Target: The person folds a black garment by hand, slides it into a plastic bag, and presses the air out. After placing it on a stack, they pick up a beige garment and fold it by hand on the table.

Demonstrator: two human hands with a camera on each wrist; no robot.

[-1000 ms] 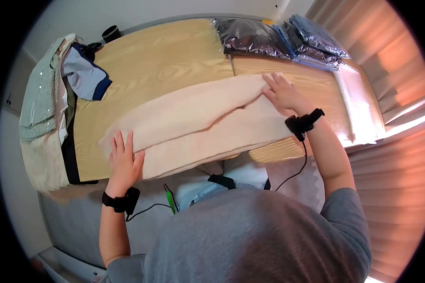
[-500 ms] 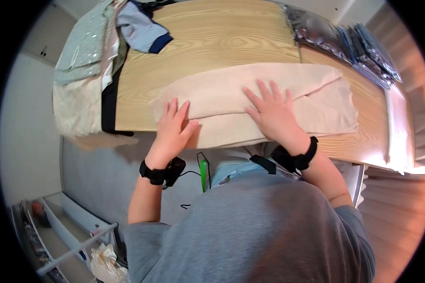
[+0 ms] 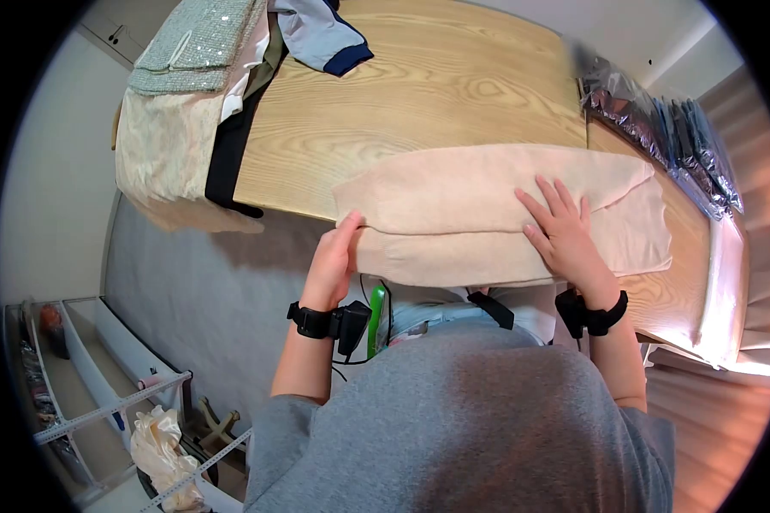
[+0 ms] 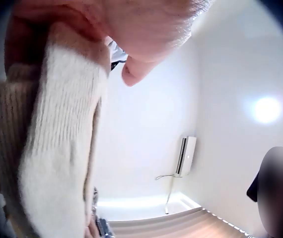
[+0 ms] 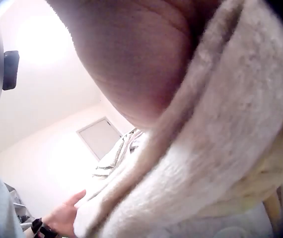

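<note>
Cream knit garment point(image 3: 488, 214) lies folded on the wooden tabletop point(image 3: 428, 85); left hand point(image 3: 334, 261) pinches its left edge, right hand point(image 3: 565, 235) presses flat, fingers spread.

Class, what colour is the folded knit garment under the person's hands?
Pale cream-beige knit garment, clearest in the head view.

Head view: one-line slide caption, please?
Left hand grips the end of a folded cream garment at the wooden table edge; right hand lies flat on it.
</note>
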